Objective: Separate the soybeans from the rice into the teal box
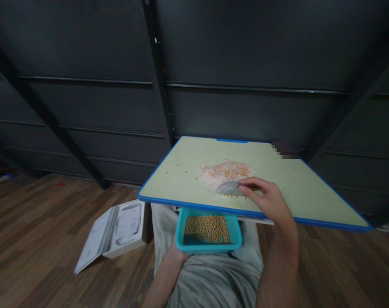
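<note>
Between thumb and fingers, my right hand (267, 196) pinches a clear protractor (228, 188), its curved edge toward the heap. Several soybeans (233, 195) lie along its near side. Just beyond it, white rice (210, 177) and yellow soybeans (234, 170) are mixed in a spread-out heap on the pale board (284, 184). A turquoise plastic basket (208, 247) with many soybeans inside sits at my lap, below the board's near edge. My left hand (179, 252) is at its left side; the fingers are hidden under the basket, seemingly supporting it.
The board has a blue rim (194, 205); a few stray beans (185, 172) lie left of the heap. An opened white box (126, 226) with papers stands on the wooden floor (53, 222) at left. A dark panelled wall (245, 55) rises behind the board.
</note>
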Demonstrator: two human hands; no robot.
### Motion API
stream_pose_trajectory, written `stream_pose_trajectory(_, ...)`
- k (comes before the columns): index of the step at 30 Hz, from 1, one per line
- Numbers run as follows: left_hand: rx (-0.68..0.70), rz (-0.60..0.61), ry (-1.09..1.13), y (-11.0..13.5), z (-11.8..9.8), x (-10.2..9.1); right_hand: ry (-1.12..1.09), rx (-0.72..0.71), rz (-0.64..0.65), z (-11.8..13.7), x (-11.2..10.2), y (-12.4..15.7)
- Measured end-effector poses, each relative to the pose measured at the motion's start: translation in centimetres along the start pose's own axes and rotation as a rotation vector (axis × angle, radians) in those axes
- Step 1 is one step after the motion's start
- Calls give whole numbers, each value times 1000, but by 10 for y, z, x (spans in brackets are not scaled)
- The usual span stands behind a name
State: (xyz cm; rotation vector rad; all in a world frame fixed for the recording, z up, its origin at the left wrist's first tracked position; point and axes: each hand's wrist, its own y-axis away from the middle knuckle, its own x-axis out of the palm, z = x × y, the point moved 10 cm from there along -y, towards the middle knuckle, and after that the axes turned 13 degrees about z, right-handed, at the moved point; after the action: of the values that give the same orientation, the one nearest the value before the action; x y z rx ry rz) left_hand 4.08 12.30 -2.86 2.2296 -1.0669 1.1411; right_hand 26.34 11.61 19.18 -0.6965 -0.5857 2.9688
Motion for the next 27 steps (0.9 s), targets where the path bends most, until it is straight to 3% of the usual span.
stream_pose_trajectory(5,-3,7,23,1,2,-5,-12,-3,18,2,1,0)
stream_pose_trajectory(13,-63,-1,101,1,14,-27,11,-16,-2,1,-1,-2)
stream_pose_trajectory(27,-42,64,99,1,12,-22,14,-10,69,8,4,-1)
